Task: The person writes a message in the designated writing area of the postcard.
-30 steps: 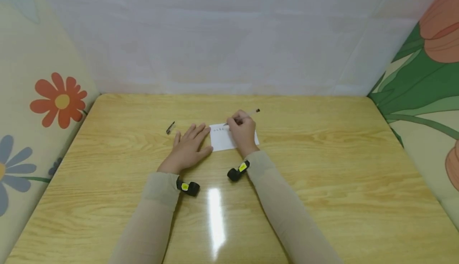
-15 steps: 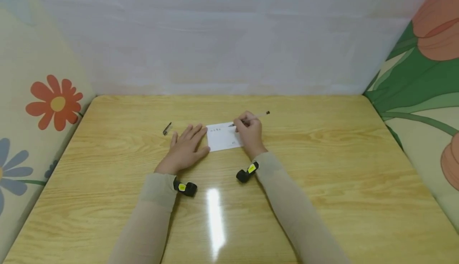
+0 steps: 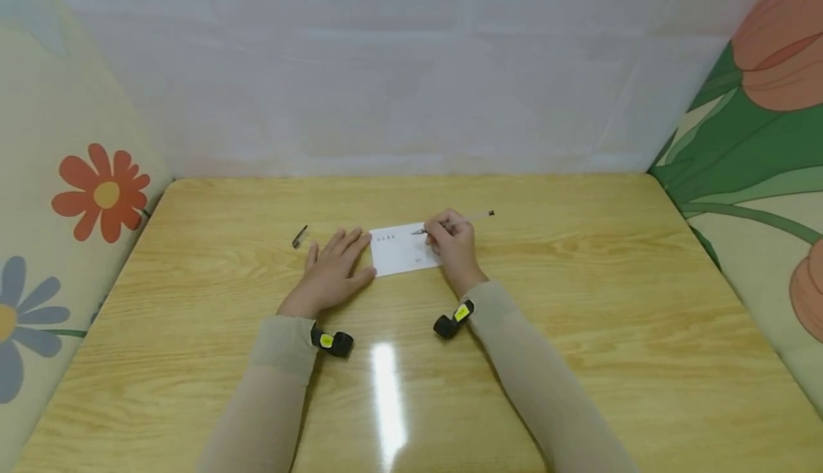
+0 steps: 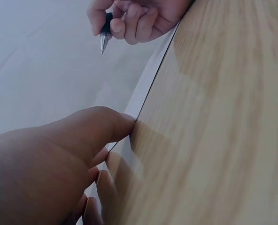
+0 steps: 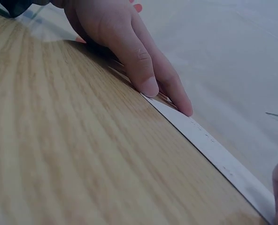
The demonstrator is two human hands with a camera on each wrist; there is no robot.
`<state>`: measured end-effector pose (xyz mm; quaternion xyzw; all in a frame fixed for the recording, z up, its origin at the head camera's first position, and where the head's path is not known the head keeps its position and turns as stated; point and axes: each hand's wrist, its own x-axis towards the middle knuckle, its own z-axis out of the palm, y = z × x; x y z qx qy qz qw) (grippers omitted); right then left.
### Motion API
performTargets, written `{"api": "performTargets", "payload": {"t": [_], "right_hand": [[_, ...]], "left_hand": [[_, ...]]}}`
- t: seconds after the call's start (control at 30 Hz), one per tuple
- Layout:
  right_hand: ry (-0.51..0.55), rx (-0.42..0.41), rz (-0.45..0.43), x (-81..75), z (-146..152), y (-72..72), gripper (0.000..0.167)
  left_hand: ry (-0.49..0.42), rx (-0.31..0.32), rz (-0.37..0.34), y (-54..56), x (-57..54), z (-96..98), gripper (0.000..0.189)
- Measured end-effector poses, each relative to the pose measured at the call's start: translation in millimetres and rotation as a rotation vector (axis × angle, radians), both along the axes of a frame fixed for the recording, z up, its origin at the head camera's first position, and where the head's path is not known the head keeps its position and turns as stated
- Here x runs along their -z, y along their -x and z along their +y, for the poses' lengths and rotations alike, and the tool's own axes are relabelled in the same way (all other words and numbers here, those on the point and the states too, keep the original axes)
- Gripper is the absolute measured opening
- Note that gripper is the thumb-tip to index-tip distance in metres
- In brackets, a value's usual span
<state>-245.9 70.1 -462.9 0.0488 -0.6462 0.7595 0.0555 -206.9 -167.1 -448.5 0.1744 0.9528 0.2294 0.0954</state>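
Note:
A white card (image 3: pixel 397 255) with a short row of dark handwriting at its upper left and a small mark near its lower edge lies on the table. My left hand (image 3: pixel 329 273) is spread flat, thumb and fingertips touching the card's left edge. Over the card's right part, my right hand (image 3: pixel 453 244) pinches a pen (image 3: pixel 477 216) with a clear barrel and black end. In the left wrist view the pen's metal tip (image 4: pixel 104 43) points down, apart from the card. Beyond the left fingers lies a dark pen cap (image 3: pixel 300 236).
The wood-grain table (image 3: pixel 604 301) carries a bright light reflection near its front. A white cloth (image 3: pixel 411 66) hangs behind its far edge. Flower-patterned panels (image 3: pixel 106 194) stand at both sides. Each wrist wears a small black camera (image 3: pixel 453 321).
My right hand has moved rightward with the pen, baring more of the card and the mark near its lower edge. The left hand stays at the card's left edge.

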Motion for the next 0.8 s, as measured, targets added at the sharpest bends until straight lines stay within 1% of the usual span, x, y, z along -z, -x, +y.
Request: {"api": "performTargets", "payload": {"t": [0.07, 0.2, 0.3, 0.47, 0.67, 0.8], "right_hand": [[0.037, -0.009, -0.009, -7.2, 1, -6.1, 0.022], [0.084, -0.005, -0.005, -5.1, 0, -10.5, 0.021], [0.125, -0.002, -0.009, 5.0, 0, -9.0, 0.018], [0.190, 0.004, -0.034, 2.8, 1, -12.7, 0.017], [0.219, 0.012, -0.023, 0.3, 0, -13.5, 0.015], [0.230, 0.005, -0.022, 0.2, -1, -13.8, 0.016]], "left_hand": [[-0.003, -0.001, 0.003, 0.3, -0.8, -0.6, 0.071], [-0.006, -0.003, 0.007, 0.9, -2.8, -1.8, 0.070], [-0.002, -0.003, 0.006, 0.9, -3.2, -1.5, 0.070], [0.001, 0.000, 0.002, 1.3, -2.5, -0.7, 0.071], [-0.013, 0.001, -0.002, 2.5, -2.9, -2.1, 0.071], [-0.043, -0.007, -0.017, 1.8, -3.8, -4.5, 0.070]]}}
